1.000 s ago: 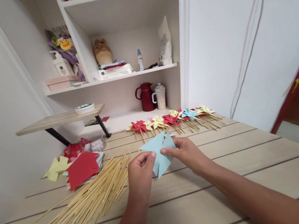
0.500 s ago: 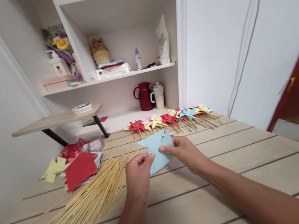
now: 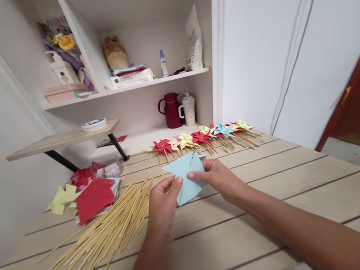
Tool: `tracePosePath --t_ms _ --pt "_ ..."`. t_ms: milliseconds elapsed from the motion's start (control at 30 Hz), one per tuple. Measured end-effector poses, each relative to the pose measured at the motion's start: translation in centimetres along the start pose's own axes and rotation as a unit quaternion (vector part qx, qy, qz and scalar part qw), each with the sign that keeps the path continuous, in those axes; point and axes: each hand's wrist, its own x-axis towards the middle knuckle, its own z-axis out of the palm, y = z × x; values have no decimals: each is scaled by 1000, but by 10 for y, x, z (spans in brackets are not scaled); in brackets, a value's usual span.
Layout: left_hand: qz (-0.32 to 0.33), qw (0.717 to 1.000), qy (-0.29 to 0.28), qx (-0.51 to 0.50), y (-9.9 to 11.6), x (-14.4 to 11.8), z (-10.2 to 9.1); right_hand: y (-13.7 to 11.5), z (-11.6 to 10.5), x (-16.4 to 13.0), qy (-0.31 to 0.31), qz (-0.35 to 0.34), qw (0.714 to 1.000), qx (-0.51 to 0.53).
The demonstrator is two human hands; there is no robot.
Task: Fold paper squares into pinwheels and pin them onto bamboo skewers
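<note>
A light blue paper square [image 3: 188, 184] with slits cut in from its corners is held above the table, between both hands. My left hand [image 3: 163, 197] pinches its left edge, thumb on top. From the right, my right hand [image 3: 216, 177] grips it with the thumb pressed on the face near the middle and fingers behind. Left of my left hand lies a loose spread of thin wooden sticks [image 3: 112, 227]. Behind the paper, finished paper pinwheels [image 3: 201, 137] in red, yellow and blue lie in a row on their sticks.
Cut red paper [image 3: 94, 200] tops a stack at the left, beside a yellow piece [image 3: 62, 199] and a clear plastic box [image 3: 109, 169]. A small wooden stand [image 3: 63, 138] rises behind them. A red jug [image 3: 172, 111] and a cup [image 3: 188, 109] stand under the shelf [image 3: 130, 88].
The camera view has tilted down a little, so the shelf sits higher in the picture. Both hands keep hold of the blue paper, with little change in grip.
</note>
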Motion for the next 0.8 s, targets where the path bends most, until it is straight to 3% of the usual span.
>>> tracePosePath --t_ms 367,567,667,800 --pt "-11 999 42 -6 2 -1 0 2 1 0 -8 -9 999 -34" --pt "-12 996 91 -22 -1 0 -2 6 0 0 -34 -98 990 -94" --pt "-3 992 120 -41 -1 0 -2 3 -1 -2 21 -203 959 -197" --pt "6 986 148 -79 2 0 -5 -1 -2 -7 108 -375 855 -342"
